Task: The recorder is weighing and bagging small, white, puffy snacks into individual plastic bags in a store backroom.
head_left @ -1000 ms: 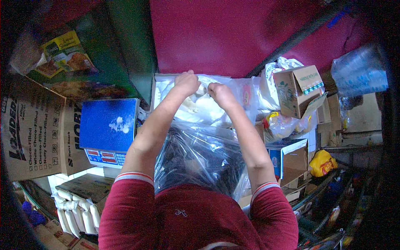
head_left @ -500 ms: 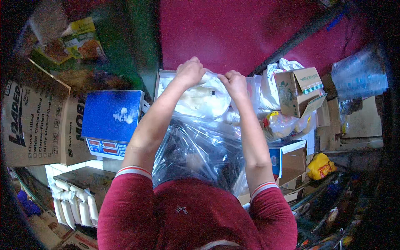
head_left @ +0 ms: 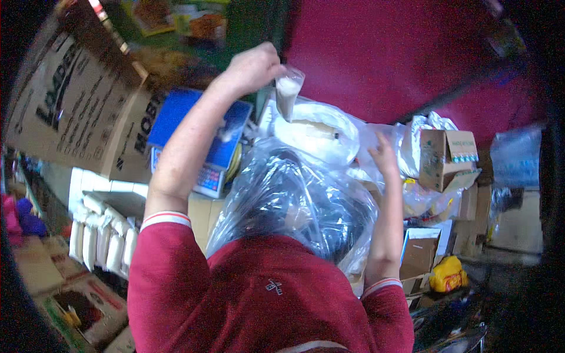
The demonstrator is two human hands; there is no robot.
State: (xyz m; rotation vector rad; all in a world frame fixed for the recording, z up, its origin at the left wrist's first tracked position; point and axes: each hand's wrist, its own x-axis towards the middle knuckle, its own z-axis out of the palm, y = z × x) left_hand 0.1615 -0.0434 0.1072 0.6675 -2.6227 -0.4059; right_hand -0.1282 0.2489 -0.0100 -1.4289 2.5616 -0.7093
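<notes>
My left hand (head_left: 256, 67) is closed on the top of a small clear plastic bag (head_left: 288, 88) with white powder in its lower part. The small bag hangs over the left edge of a wide white plastic sack (head_left: 347, 126), whose mouth is spread around pale powder. A small dark piece sits in that powder. To the right of the sack, my right hand (head_left: 384, 154) holds nothing, its fingers apart and a little blurred. Closer to my body, a large sheet of clear plastic (head_left: 294, 206) bulges over something dark that I cannot make out.
A blue-topped weighing scale (head_left: 176, 120) stands left of the sack. Further left are a large cardboard box (head_left: 70, 106) and several filled white packets (head_left: 103, 238). On the right are a small open carton (head_left: 435, 156) and a yellow bag (head_left: 449, 274).
My hands have moved apart from above the sack. My left hand is up and left with the small bag; my right hand has opened and lowered to the right. The view has shifted.
</notes>
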